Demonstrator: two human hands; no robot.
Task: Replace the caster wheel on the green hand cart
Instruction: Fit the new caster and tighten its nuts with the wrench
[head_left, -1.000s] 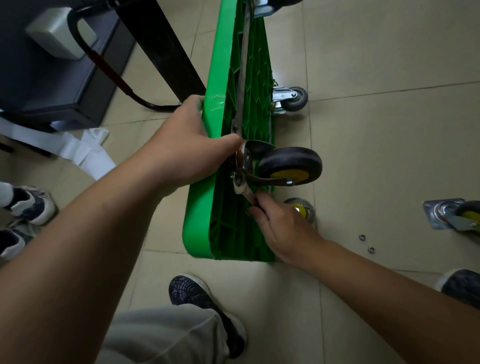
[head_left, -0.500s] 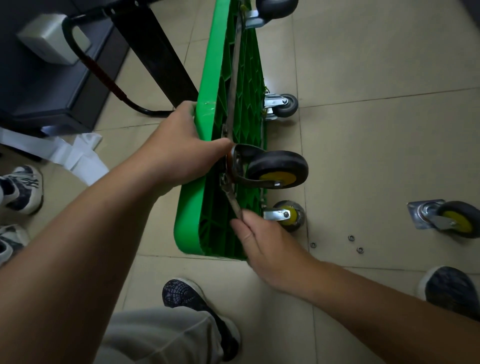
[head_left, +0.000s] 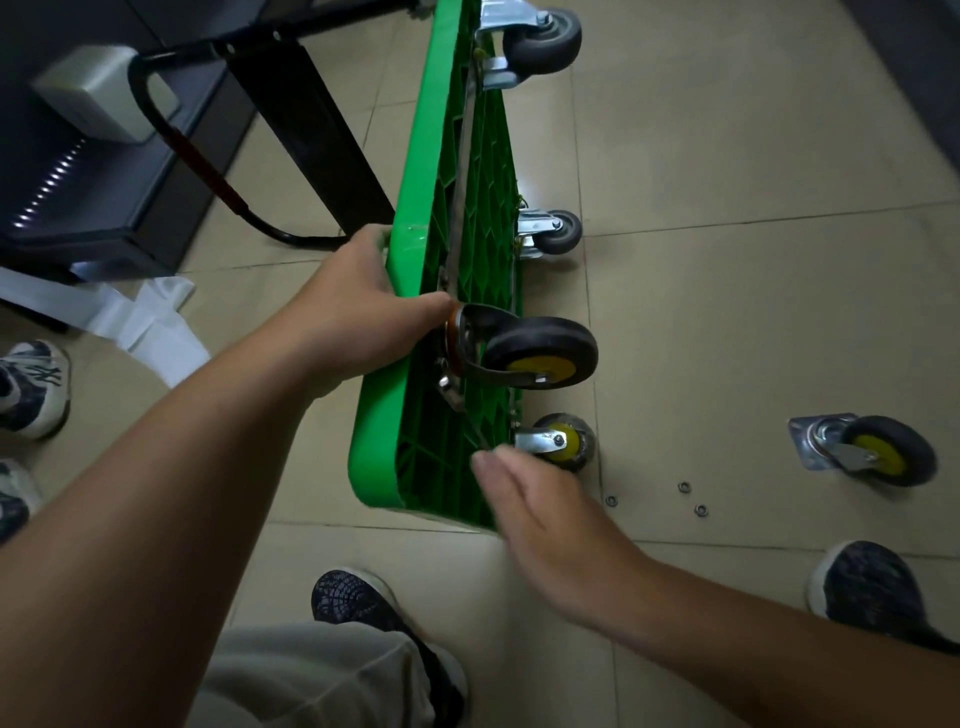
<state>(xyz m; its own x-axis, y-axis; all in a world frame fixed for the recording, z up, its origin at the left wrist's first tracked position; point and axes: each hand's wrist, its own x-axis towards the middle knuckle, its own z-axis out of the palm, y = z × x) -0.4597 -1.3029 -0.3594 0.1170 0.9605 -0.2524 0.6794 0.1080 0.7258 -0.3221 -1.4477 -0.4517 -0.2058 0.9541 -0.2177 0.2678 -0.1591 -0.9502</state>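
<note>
green plastic cart (head_left: 376, 426) stands on its long edge on the floor, ribbed underside exposed for the work; the left hand (head_left: 353, 312) grips its upper rim to steady it, thumb by the yellow-hubbed caster wheel (head_left: 540, 353). the right hand (head_left: 540, 514) meets the wrench (head_left: 454, 392) handle, too blurred to tell its grip. loose nuts (head_left: 684, 487) wait nearby.

The only mark that can be read is an interlocked "NY" monogram. It stands in dark lettering on the pale side panel of a white and dark sneaker (head_left: 32, 387), on the floor well to the left of the green hand cart (head_left: 415, 228). Any print on the cart itself or on the things around it is too small or too blurred to read.
</note>
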